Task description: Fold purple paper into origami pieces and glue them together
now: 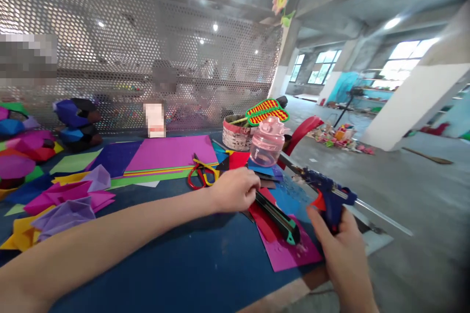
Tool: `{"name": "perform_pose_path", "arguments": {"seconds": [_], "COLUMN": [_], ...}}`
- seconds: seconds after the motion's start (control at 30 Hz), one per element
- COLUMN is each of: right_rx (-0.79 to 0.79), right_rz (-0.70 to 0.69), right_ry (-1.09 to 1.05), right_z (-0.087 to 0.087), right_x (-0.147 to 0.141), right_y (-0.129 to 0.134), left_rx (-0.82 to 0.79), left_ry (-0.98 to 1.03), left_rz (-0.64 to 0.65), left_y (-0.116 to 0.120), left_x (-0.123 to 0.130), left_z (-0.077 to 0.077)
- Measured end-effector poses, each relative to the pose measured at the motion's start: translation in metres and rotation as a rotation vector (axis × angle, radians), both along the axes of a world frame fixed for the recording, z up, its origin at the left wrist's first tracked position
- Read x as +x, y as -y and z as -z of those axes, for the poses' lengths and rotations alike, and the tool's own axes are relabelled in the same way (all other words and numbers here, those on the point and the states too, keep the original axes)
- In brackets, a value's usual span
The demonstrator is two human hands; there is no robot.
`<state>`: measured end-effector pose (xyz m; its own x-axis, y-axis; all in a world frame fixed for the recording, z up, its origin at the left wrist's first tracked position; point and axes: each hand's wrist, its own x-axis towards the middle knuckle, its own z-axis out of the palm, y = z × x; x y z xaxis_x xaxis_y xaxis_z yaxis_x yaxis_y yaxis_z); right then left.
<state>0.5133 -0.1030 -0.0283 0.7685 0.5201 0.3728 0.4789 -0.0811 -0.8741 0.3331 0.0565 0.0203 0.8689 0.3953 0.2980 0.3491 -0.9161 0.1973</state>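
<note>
My left hand [236, 190] reaches across the table, its fingers closed at one end of a black and green utility knife [277, 216]. The knife rests slantwise over red paper and a magenta sheet [277, 258]. In my right hand [347, 249], at the table's right edge, is a blue hot glue gun [332, 193] with an orange trigger. A clear glue stick [384, 216] juts from its back, and its nozzle points left toward the table. Red and yellow handled scissors [201, 174] lie just beyond my left wrist.
A pink bottle [267, 143] and a woven basket [238, 136] stand behind my hands. Stacked coloured paper [171, 151] lies at the back, folded paper pieces [69, 200] at the left. A perforated metal screen [205, 63] rises behind the table. A red chair [303, 132] stands beyond it.
</note>
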Motion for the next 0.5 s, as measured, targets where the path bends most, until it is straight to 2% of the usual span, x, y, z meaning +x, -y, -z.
{"name": "perform_pose_path", "arguments": {"seconds": [0.13, 0.2, 0.33, 0.5], "right_rx": [-0.168, -0.251, -0.408, -0.509], "right_rz": [-0.077, -0.132, -0.223, -0.270], "right_ry": [0.079, 0.159, 0.250, 0.308], "right_z": [0.002, 0.004, 0.001, -0.010], "right_x": [0.001, 0.000, -0.008, -0.019], "right_y": [-0.004, -0.005, -0.004, -0.003], "left_rx": [0.036, 0.073, 0.102, 0.175], "left_ry": [0.010, -0.010, -0.027, -0.032], "left_rz": [0.280, 0.377, 0.400, 0.356], "left_y": [0.042, 0.057, 0.075, 0.080], "left_x": [-0.017, -0.023, -0.025, -0.018], "left_z": [0.008, 0.013, 0.019, 0.021]}}
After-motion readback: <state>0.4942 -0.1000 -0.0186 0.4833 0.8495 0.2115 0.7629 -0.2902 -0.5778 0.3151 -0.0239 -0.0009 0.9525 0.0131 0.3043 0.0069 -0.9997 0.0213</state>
